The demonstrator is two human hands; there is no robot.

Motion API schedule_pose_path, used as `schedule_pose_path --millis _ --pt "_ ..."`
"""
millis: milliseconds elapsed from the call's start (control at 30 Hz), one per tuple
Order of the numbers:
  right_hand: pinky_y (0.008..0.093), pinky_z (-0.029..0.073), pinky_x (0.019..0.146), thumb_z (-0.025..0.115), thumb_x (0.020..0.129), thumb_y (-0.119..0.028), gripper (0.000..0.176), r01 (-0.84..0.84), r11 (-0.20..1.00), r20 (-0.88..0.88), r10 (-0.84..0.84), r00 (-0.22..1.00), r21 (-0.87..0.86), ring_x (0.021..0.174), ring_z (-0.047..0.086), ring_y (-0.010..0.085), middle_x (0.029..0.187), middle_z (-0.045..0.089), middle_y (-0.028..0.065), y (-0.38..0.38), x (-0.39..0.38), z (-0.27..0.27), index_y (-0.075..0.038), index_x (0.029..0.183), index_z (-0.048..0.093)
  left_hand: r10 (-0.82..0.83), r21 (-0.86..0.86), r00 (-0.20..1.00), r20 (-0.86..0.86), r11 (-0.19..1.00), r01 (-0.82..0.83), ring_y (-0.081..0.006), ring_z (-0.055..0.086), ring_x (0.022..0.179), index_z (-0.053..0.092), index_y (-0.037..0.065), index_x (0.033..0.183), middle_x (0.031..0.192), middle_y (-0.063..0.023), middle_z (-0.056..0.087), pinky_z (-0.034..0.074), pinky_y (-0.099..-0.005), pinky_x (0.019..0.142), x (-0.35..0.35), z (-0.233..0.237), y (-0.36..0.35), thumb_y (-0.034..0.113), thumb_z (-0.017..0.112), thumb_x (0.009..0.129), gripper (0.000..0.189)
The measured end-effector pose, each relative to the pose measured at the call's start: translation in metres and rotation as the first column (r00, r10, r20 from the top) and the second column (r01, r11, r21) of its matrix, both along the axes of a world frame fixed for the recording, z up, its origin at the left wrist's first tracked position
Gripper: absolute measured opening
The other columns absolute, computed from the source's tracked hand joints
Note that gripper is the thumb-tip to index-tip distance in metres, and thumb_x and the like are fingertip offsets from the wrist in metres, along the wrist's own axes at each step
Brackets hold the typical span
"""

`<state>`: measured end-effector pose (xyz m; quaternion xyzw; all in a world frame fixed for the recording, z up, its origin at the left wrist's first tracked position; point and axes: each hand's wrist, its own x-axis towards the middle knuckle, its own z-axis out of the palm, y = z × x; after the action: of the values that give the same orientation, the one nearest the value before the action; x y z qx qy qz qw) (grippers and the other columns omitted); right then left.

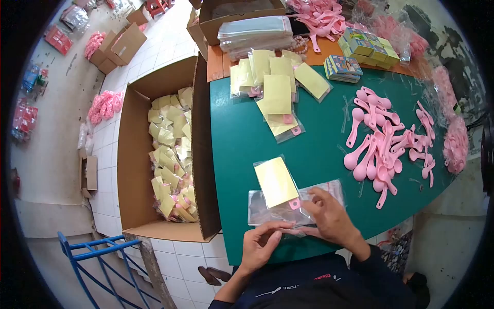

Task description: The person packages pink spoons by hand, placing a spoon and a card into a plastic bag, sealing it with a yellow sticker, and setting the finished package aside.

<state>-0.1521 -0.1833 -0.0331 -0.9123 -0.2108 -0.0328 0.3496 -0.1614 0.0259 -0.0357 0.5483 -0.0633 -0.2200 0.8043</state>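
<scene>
At the table's front edge, my left hand (261,246) has its thumb and index finger brought together on the lower edge of a clear plastic bag (257,208). Several such bags seem to lie stacked there. My right hand (332,219) hovers over the same bags, thumb stretched toward my left hand and its other fingers bent and apart. Its thumb tip touches or nearly touches the plastic. Just beyond the hands, a pale yellow card (277,180) in a clear bag lies tilted across the stack. A pink spoon handle (294,204) with a hole sticks out from under the card.
Loose pink spoons (381,149) are heaped at right on the green table (231,154). Bagged yellow cards (277,95) lie farther back, near small boxes (343,68). A large carton (135,170) full of bagged cards stands left, behind a blue metal frame (98,244).
</scene>
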Motion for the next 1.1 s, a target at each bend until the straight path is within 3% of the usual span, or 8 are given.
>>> schedule_pose_path --millis 133,233,333,467,700,800,900,1100 --pt "0.0314 0.051 0.071 0.070 0.072 -0.006 0.038 0.014 0.998 0.093 -0.019 0.995 0.061 0.086 0.058 0.0244 0.107 0.048 0.0159 0.010 -0.002 -0.017 -0.005 0.106 0.053 -0.135 -0.002 0.977 0.164 0.991 0.137 -0.0243 0.063 0.098 0.046 -0.005 0.123 0.111 -0.0198 0.061 0.048 -0.0307 0.084 0.003 -0.010 0.015 -0.001 0.046 0.090 0.034" --pt "0.0317 0.051 0.073 0.068 0.069 0.003 0.032 0.028 0.983 0.015 -0.031 0.999 0.184 0.087 0.058 0.0235 0.106 0.049 0.0146 0.006 0.000 -0.015 -0.005 0.099 0.057 -0.130 0.108 0.986 -0.101 0.984 0.140 -0.0257 0.065 0.095 0.033 0.001 0.133 0.109 -0.0196 0.061 0.051 -0.0305 0.078 0.002 0.001 0.022 -0.003 0.048 0.088 0.048" --pt "0.0325 0.051 0.074 0.069 0.067 0.006 0.031 0.035 0.959 -0.034 -0.027 0.999 0.283 0.087 0.058 0.0228 0.106 0.049 0.0133 0.002 0.004 -0.010 -0.004 0.095 0.059 -0.055 0.423 0.997 -0.054 0.903 0.073 -0.0250 0.066 0.092 0.025 0.005 0.135 0.104 -0.0173 0.063 0.053 -0.0294 0.071 0.005 0.002 0.016 -0.003 0.051 0.087 0.055" --pt "0.0303 0.049 0.076 0.070 0.068 0.005 0.026 0.034 0.920 -0.122 0.015 0.992 0.390 0.090 0.058 0.0216 0.107 0.049 0.0118 0.001 0.008 -0.004 -0.003 0.091 0.059 -0.133 0.585 0.977 0.166 0.811 0.011 -0.0210 0.068 0.081 0.045 0.001 0.114 0.099 -0.0153 0.063 0.053 -0.0291 0.067 0.008 -0.001 0.005 0.000 0.058 0.085 0.032" --pt "0.0277 0.050 0.074 0.066 0.078 -0.001 0.015 0.034 0.889 -0.353 0.146 0.924 0.456 0.085 0.059 0.0188 0.108 0.048 0.0111 -0.008 0.011 0.008 -0.001 0.089 0.057 -0.075 0.584 0.988 0.133 0.811 -0.017 -0.0158 0.066 0.072 0.056 0.000 0.095 0.091 -0.0120 0.063 0.053 -0.0265 0.059 0.004 -0.009 0.004 0.002 0.063 0.082 0.016" --pt "0.0247 0.051 0.067 0.061 0.084 -0.003 0.010 0.263 0.762 -0.613 0.213 0.761 0.592 0.080 0.060 0.0151 0.103 0.052 0.0105 -0.004 0.005 0.001 0.001 0.092 0.055 -0.023 0.584 0.982 0.187 0.807 -0.092 -0.0137 0.063 0.076 0.057 -0.001 0.092 0.092 -0.0097 0.060 0.053 -0.0243 0.061 0.002 -0.006 0.001 0.001 0.065 0.080 0.014" --pt "0.0230 0.052 0.062 0.057 0.089 -0.005 0.009 0.342 0.657 -0.651 0.303 0.696 0.672 0.074 0.061 0.0120 0.090 0.058 0.0090 -0.006 0.004 -0.002 0.003 0.093 0.053 0.010 0.563 0.991 0.133 0.822 -0.084 -0.0121 0.059 0.084 0.056 -0.003 0.088 0.096 -0.0079 0.055 0.054 -0.0232 0.066 0.003 0.003 -0.003 -0.001 0.065 0.080 0.013" --pt "0.0248 0.053 0.059 0.056 0.088 -0.001 0.006 0.465 0.686 -0.715 0.116 0.689 0.560 0.067 0.062 0.0131 0.077 0.061 0.0091 0.006 0.001 0.001 0.003 0.090 0.052 0.112 0.481 0.987 0.111 0.863 -0.153 -0.0120 0.058 0.081 0.057 -0.003 0.087 0.095 -0.0075 0.053 0.055 -0.0233 0.064 -0.002 -0.009 -0.005 -0.001 0.064 0.081 0.010"
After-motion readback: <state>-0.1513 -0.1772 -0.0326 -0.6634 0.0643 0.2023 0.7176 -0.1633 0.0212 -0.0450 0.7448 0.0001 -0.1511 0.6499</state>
